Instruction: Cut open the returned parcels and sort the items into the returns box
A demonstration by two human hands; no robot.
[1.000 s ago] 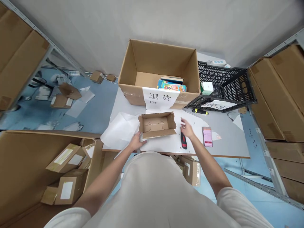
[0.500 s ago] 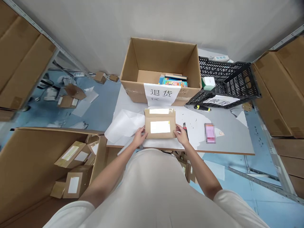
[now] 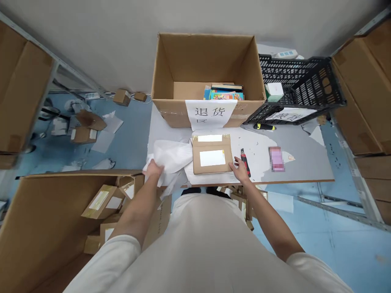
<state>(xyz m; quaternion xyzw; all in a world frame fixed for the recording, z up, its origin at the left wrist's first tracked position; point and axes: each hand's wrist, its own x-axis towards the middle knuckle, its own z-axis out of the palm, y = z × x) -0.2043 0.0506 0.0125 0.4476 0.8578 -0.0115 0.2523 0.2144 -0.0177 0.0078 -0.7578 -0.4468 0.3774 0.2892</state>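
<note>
A flat cardboard box [image 3: 212, 164] with white labels lies on the table in front of me. My right hand [image 3: 240, 169] is at its lower right corner, fingers apart, with the thumb side touching or very close to the box. Just right of that hand is a red and black utility knife [image 3: 246, 163]. My left hand [image 3: 153, 168] is closed on the left edge of a crumpled, translucent white wrapping sheet [image 3: 172, 154]. The sheet reaches to the left side of the box; the fingertips are partly hidden.
Behind stands a large open carton [image 3: 171, 112] with several books [image 3: 226, 96]. A black plastic crate [image 3: 324, 106] holding a small white-green box [image 3: 275, 92] is beside it. A yellow-black cutter [image 3: 264, 127] and a pink item [image 3: 276, 158] lie right. A carton of parcels [image 3: 100, 201] stands lower left.
My left hand has left the box, moved left and taken hold of the wrapping sheet, which is now more bunched. My right hand has loosened on the box, its fingers spreading.
</note>
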